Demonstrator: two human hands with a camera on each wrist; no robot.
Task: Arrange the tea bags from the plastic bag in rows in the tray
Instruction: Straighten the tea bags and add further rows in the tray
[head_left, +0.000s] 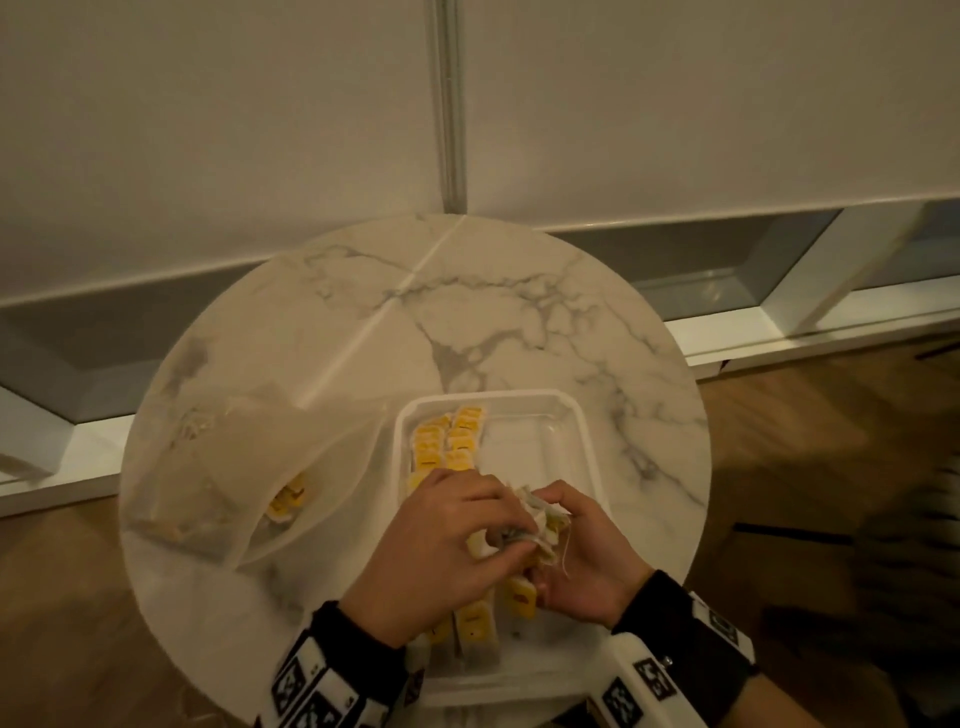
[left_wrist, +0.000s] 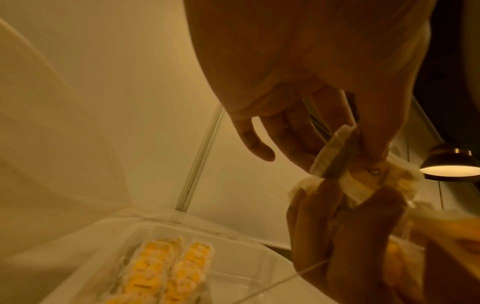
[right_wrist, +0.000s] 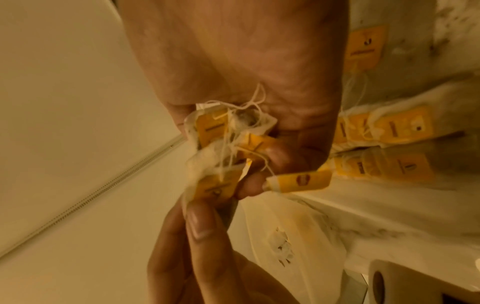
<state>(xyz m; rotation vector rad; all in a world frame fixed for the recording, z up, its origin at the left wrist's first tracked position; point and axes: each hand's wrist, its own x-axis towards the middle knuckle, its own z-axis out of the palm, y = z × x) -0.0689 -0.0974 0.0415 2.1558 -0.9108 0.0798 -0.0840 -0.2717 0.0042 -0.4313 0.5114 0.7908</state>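
Both hands over tray (head_left: 582, 436): right hand (head_left: 587, 551) clutches tangled tea bags (head_left: 540, 525); left hand (head_left: 441, 540) pinches one, likely teasing strings apart before rowing.

The left hand (head_left: 441, 545) and right hand (head_left: 587, 556) cover the middle of the tray (head_left: 571, 410), hiding how the rows of tea bags (head_left: 457, 441) run there. The clump of tea bags (head_left: 535, 519) between the fingers is too tangled to count. Contents of the plastic bag (head_left: 218, 457) are veiled by cloudy film. The print on the yellow tags (right_wrist: 366, 44) is too blurred to read.
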